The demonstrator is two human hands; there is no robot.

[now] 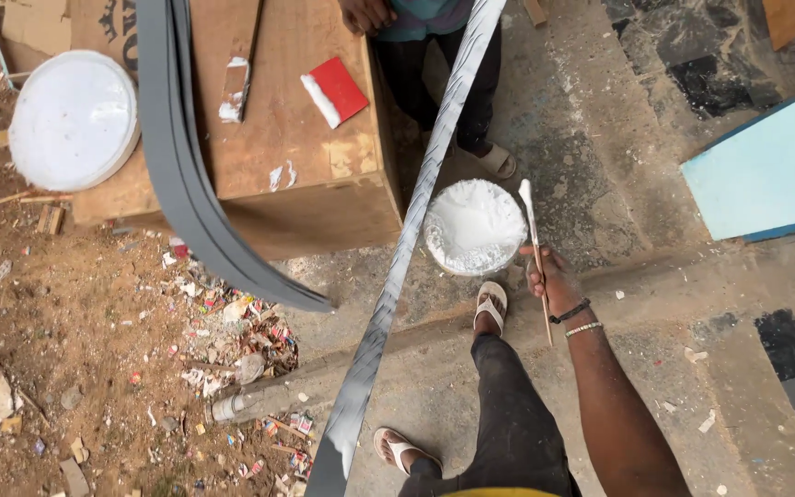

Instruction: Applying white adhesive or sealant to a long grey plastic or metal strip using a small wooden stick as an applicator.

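Gripping a thin wooden stick [537, 267] in my right hand [556, 283], I hold it closed around the shaft, its paste-coated tip pointing away over the white tub of paste [474, 226] on the concrete floor [655, 368]. My left hand is out of view. Left of the tub, a long grey strip [397, 267] runs diagonally. Beyond, a second person [434, 55] stands by a wooden crate [324, 198] carrying a red scraper [337, 92].

Concrete floor [600, 166], littered dirt [94, 350], wooden crate [287, 129], daylight.
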